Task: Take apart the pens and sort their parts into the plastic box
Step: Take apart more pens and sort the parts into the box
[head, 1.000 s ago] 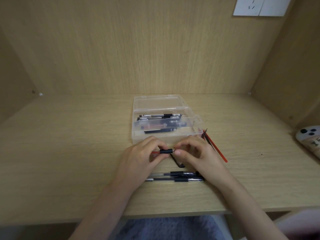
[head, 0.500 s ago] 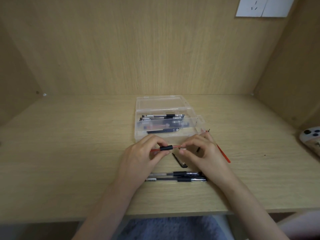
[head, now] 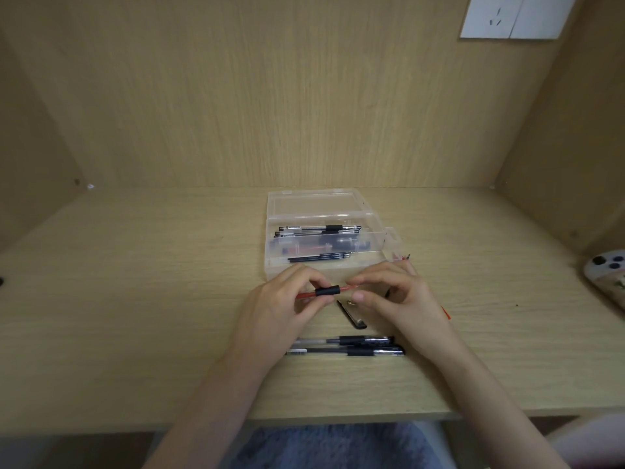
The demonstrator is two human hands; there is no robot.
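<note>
My left hand (head: 280, 309) pinches a red pen (head: 326, 292) by its black rubber grip, held level just in front of the clear plastic box (head: 277, 265). My right hand (head: 395, 299) pinches the pen's right end between thumb and fingertips. The open box holds several pens and refills. A black pen cap (head: 351, 316) lies on the desk under my hands. Two whole black pens (head: 345, 346) lie side by side nearer to me. A red pen part (head: 445, 312) shows past my right hand.
The box lid (head: 314, 204) lies flat behind the box. A phone in a white case (head: 605, 282) rests at the right edge of the wooden desk (head: 135, 316). Wooden walls close in the back and both sides. A white wall socket (head: 514, 15) sits high on the right.
My right hand has slid a little to the right along the pen, and a gap has opened between its fingertips and the black grip. The left hand stays put.
</note>
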